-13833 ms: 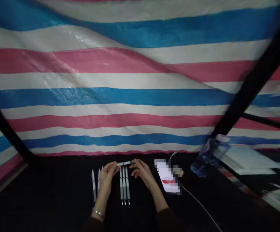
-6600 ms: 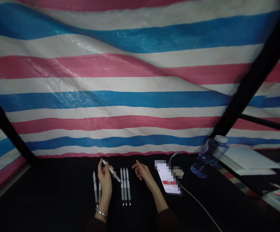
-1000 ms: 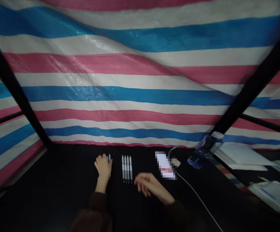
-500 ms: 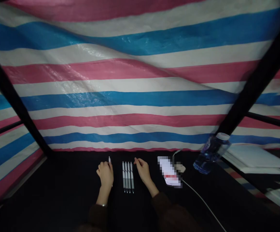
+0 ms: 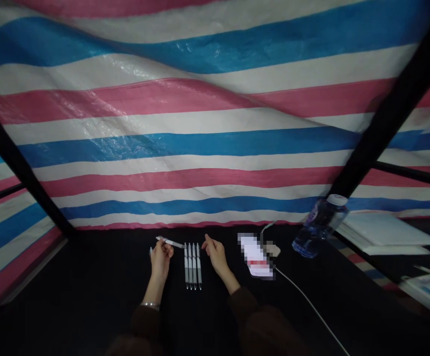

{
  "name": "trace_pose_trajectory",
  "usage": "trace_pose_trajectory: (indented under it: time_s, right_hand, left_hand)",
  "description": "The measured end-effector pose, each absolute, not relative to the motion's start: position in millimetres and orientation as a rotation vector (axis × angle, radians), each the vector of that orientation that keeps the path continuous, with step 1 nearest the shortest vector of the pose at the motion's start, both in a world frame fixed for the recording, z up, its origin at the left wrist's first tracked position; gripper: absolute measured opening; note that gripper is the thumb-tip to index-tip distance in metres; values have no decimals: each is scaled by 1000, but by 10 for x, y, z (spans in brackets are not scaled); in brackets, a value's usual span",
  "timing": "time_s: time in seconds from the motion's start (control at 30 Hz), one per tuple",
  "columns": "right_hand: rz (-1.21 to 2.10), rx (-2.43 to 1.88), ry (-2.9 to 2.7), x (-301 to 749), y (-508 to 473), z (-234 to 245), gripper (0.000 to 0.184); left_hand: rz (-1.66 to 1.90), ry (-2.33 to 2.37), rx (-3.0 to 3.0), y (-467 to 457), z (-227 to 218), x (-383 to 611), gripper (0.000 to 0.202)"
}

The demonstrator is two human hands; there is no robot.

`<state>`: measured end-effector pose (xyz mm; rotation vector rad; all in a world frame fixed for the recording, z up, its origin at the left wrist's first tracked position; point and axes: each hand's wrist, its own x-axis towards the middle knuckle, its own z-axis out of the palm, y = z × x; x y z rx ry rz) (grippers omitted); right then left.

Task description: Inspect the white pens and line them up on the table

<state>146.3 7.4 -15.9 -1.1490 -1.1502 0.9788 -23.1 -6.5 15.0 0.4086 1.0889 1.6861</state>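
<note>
My left hand pinches a white click pen near one end. That pen lies nearly level, its far end reaching right to the tops of several pens in a row. A small pale tip shows at the left edge of this hand; what it belongs to is hidden. The row of white-and-grey pens lies side by side on the black table, clickers away from me and points towards me. Just right of the row, my right hand rests with loosely curled fingers, thumb and index a little apart, holding nothing visible.
Right of my right hand lies a blurred-out phone beside a pale block and a white cable. Farther right stands a clear bottle with a white cap. White paper stacks are at the far right. Striped sheeting hangs behind the table.
The pen in my left hand has swung from upright to nearly level, pointing right towards the row. My left fingers have turned and opened out slightly. The whole view has shifted a little.
</note>
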Motion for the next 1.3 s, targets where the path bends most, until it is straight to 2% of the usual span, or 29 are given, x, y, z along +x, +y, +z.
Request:
trace_pose_trajectory:
  time_s: [0.17,0.43,0.63,0.97,1.3]
  right_hand:
    - [1075,-1101,-1139,1467,44,-134,61]
    - [1163,-1101,-1114,1496,118,-147,64]
    - [1323,-1128,-1051,1527,170,-195,56]
    - [1270,-1114,-1077,1542,176,-212,58]
    - [1203,-1098,-1058,1540,117,-103,57]
  left_hand:
    - [1571,1111,504,-97,148,-207,21]
    - [1372,1023,774,-133,151,-108,29]
    - [1309,1016,922,-182,189,-68,36]
    - [1407,1259,1230,-235,133,-1,46]
    - [1323,1521,1326,-260,141,-26,61]
